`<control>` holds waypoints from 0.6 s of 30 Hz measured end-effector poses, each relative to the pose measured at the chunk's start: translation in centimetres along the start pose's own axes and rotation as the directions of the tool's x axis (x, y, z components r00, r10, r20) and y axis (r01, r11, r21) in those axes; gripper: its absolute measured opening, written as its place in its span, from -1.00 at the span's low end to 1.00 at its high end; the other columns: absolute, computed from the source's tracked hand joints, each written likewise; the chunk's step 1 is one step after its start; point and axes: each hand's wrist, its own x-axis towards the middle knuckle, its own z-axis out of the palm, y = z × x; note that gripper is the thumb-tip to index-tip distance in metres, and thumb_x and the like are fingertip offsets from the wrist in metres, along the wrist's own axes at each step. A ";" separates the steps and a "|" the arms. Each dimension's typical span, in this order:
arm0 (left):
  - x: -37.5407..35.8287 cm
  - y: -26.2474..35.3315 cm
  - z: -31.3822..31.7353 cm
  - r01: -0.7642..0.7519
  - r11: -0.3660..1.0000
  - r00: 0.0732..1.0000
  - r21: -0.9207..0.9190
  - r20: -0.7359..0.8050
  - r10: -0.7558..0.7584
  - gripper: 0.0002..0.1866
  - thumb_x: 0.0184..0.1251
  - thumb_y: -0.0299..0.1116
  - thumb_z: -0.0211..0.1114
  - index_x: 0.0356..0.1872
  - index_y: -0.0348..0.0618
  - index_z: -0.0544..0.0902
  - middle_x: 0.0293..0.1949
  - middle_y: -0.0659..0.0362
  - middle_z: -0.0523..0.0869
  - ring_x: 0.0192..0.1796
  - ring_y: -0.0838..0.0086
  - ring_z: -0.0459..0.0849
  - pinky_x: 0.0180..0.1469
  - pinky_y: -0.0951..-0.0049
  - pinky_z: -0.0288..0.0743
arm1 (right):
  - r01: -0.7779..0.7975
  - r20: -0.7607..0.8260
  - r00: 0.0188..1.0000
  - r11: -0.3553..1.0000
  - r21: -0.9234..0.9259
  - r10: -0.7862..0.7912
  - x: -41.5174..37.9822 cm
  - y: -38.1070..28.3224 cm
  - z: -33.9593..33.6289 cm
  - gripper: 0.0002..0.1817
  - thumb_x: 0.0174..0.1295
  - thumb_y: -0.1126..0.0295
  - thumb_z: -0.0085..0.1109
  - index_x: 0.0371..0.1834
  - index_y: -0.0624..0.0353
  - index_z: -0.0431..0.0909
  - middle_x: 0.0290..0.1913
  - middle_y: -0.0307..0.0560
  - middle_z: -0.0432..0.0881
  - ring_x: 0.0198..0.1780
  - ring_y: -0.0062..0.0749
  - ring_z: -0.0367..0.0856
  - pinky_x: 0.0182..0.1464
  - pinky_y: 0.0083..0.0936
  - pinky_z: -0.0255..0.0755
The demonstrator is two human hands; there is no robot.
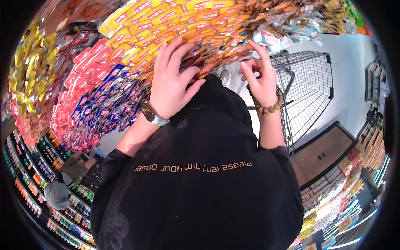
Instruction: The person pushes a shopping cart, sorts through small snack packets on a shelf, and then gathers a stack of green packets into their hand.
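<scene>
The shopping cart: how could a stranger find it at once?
Look right of the big heap of snack packets. Beside the right hand with its bead bracelet stands the shopping cart. It is the only grey wire basket.

Both arms are raised up in front with bare forearms, black sleeves pushed back to around the elbows. The left hand (173, 81) has its fingers spread and slightly curled, palm facing away, watch on the wrist. The right hand (260, 79) is looser, index finger pointing up, other fingers bent, and there's a bead bracelet on that wrist.
</scene>
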 end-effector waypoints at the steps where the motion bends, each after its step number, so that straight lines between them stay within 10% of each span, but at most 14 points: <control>1: 0.0 -0.1 0.1 -0.002 1.000 1.000 -0.008 -0.011 0.002 -0.72 0.06 -0.31 0.63 -0.23 -0.13 0.78 0.41 -0.03 0.55 0.55 -0.10 0.36 0.54 -0.16 0.26 | -0.010 0.014 1.000 1.000 0.021 0.009 0.2 0.2 0.1 -0.38 0.42 0.47 0.35 0.53 0.08 0.42 -0.54 -0.23 0.69 -0.51 -0.64 0.63 -0.34 -0.59 0.50; 18: 0.3 -1.5 1.1 -0.056 0.989 0.998 0.135 0.050 0.049 -0.80 0.11 -0.25 0.54 -0.22 0.08 0.78 0.28 0.15 0.67 0.49 0.01 0.47 0.54 -0.22 0.21 | -0.231 0.090 0.971 0.962 0.143 0.220 1.5 0.0 0.7 -0.55 0.50 0.49 0.22 0.42 0.05 0.51 -0.62 -0.22 0.69 -0.62 -0.64 0.60 -0.50 -0.62 0.42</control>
